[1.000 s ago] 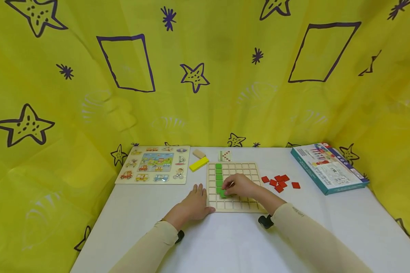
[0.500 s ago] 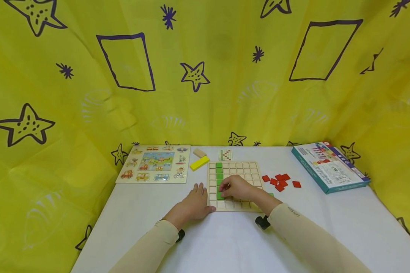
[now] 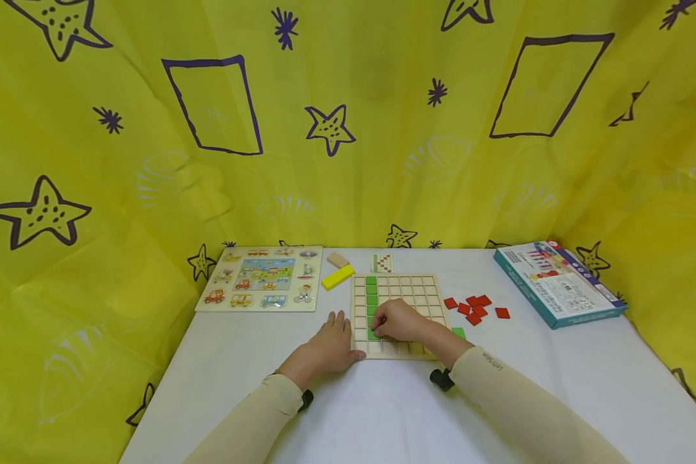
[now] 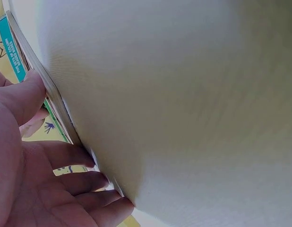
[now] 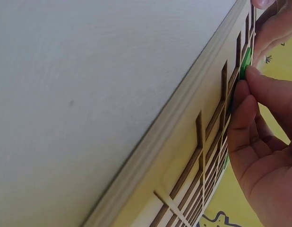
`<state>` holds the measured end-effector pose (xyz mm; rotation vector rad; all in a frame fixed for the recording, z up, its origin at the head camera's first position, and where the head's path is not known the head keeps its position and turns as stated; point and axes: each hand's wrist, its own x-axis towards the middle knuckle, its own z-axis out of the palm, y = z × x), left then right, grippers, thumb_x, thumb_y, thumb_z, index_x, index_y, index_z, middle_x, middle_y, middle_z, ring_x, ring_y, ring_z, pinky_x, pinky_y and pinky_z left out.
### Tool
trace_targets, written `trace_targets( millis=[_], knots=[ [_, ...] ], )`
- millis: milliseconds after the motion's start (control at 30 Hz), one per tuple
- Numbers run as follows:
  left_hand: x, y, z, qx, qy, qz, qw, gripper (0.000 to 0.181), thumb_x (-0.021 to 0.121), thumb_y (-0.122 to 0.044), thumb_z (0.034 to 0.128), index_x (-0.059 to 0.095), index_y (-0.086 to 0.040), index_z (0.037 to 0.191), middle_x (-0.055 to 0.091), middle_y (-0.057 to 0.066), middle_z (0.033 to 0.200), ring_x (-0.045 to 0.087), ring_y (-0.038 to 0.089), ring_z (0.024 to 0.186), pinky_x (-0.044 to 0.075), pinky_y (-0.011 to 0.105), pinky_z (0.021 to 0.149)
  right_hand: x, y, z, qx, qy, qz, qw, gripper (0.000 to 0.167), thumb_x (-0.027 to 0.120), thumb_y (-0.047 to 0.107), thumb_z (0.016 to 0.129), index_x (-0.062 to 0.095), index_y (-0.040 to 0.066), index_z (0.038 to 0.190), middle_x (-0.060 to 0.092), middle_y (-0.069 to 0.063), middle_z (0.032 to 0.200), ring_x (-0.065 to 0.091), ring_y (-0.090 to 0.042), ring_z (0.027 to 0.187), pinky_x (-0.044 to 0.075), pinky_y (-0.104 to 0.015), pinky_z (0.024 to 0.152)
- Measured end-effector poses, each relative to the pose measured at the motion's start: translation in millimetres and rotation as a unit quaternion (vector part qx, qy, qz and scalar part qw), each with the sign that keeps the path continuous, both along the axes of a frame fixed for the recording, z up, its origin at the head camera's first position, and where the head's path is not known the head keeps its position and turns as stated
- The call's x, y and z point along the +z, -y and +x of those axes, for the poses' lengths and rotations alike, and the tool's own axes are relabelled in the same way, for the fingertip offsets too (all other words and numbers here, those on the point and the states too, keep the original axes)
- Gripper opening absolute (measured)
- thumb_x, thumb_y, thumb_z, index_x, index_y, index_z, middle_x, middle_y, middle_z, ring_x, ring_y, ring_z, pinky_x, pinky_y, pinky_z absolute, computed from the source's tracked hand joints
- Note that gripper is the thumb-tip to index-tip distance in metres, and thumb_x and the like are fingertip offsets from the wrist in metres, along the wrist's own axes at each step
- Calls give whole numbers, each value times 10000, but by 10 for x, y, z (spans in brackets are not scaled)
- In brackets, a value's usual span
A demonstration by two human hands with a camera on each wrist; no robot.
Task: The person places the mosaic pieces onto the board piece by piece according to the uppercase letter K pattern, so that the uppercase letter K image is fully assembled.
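"What's in your right hand (image 3: 399, 320)?"

"I have a green tile (image 3: 372, 334) pinched at my fingertips, thumb and finger nearly together, low on the grid board (image 3: 416, 301) beneath my hand."

"And ahead of it?"

"A column of green tiles (image 3: 372, 290) runs away from my fingertips."

"Your left hand (image 3: 327, 345)?"

"Fingers extended, holding nothing; its thumb touches the board's near corner."

"The red tiles (image 3: 484, 300)?"

"On the bench (image 3: 383, 412), to the right of my right hand."

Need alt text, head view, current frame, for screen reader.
A person's right hand touches a green tile on a gridded wooden board; the left hand touches its near-left corner. Red tiles lie right of it, a picture puzzle left, before a yellow curtain.
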<state>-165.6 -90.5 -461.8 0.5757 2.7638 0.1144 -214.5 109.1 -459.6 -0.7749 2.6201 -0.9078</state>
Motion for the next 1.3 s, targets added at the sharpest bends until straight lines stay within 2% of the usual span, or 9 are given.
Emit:
trace_targets(
  millis=[100,233,533,867,1033,1300],
  knots=[
    [1,-5,11,-11,31,39,10000,858,542,-554,993,346,106,1505,250,286,1596,211,441,1484,301,480,1169,-12,-2,10,-25,-22,62,10000,47,801,56,848,776,89,826,697,77,779,597,-71,747,528,-255,692],
    [4,-13,20,-20,38,29,10000,864,544,-558,990,346,107,1504,251,286,1596,214,441,1484,300,479,1170,-19,-23,16,-117,143,21,9998,33,795,78,863,780,108,863,698,84,808,603,-75,781,529,-268,730],
    [-30,-42,17,-4,21,-31,10000,857,555,-550,987,347,99,1508,258,278,1597,220,435,1483,294,471,1175,-6,-189,29,-238,643,-450,9966,81,758,105,905,772,122,982,683,63,883,587,-140,807,521,-298,725],
    [-3,-44,45,64,95,46,9999,861,554,-553,985,347,99,1508,242,279,1603,201,429,1491,273,468,1185,127,-530,23,-655,596,-325,9955,90,751,104,907,764,101,997,665,28,889,577,-167,784,510,-317,689],
    [-30,-22,23,32,50,46,10000,865,547,-558,987,345,103,1507,238,287,1601,198,434,1490,273,470,1184,199,-726,34,-871,684,-375,9931,122,738,115,925,757,73,1038,678,1,911,588,-174,780,513,-304,665],
    [-42,2,0,17,48,-11,10000,867,533,-564,991,339,103,1510,230,287,1604,190,434,1492,262,466,1189,267,-1020,96,-1178,531,-267,9913,160,756,123,909,756,55,1053,688,7,935,577,-183,791,506,-319,679]
  ],
)
